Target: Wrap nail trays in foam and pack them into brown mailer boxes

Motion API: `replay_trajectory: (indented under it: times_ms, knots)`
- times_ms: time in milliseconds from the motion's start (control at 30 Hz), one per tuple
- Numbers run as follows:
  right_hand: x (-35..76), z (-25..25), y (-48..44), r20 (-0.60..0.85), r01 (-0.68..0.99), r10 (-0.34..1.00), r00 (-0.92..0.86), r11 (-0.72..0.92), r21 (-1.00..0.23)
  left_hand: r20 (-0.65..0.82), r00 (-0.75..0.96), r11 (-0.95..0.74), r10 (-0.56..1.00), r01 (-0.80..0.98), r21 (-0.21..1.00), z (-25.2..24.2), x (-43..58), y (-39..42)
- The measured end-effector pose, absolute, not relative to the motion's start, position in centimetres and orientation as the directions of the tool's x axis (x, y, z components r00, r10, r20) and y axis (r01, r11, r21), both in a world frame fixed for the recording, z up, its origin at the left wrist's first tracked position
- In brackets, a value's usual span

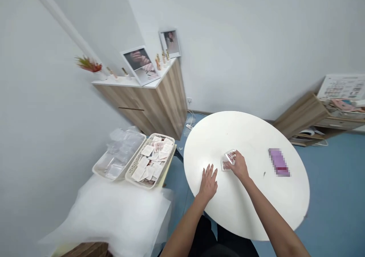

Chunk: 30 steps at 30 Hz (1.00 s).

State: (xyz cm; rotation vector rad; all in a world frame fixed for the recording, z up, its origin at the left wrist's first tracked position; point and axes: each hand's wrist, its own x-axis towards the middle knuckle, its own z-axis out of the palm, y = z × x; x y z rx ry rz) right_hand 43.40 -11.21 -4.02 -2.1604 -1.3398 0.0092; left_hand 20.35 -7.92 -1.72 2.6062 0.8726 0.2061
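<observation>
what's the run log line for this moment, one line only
left hand: flat on round white table, holding nothing | right hand: on clear pack of pink items | nearby: basket of white packets; blurred purple packet

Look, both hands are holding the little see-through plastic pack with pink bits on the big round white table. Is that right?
Not quite: only the right hand holds the small clear plastic pack with pink pieces. The left hand lies open beside it, not touching it, on the round white table. The head camera view shows this.
</observation>
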Motion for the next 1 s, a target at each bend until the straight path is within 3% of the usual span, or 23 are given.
replay_trajectory:
  times_ms: [167,367,633,767,867,1000]
  knots:
    - [47.8,-7.3,-17.1,0.222,0.806,0.824,0.521,-0.389,-0.447,-0.089,0.862,-0.779,0.498,0.491,0.390,-5.2,26.6,-11.6]
    - [47.9,-9.9,-18.3,0.137,0.775,0.821,0.554,-0.449,-0.444,-0.105,0.815,-0.764,0.570,0.573,0.297,-8.2,30.6,-12.8]
    - [49.9,-7.7,-14.5,0.042,0.819,0.846,0.531,-0.500,-0.283,-0.183,0.780,-0.719,0.598,0.623,0.307,-6.9,34.2,-9.6]
    - [50.3,-7.1,-13.5,0.118,0.835,0.843,0.525,-0.483,-0.264,-0.166,0.772,-0.689,0.614,0.626,0.365,-5.5,33.9,-9.1]
    - [48.8,-6.6,-12.9,0.222,0.882,0.873,0.435,-0.363,-0.302,-0.064,0.730,-0.654,0.680,0.645,0.395,-4.6,30.9,-9.7]
    - [43.1,-5.4,-11.2,0.310,0.930,0.936,0.168,-0.046,-0.365,0.021,0.563,-0.521,0.826,0.751,0.406,-3.6,23.2,-11.5]
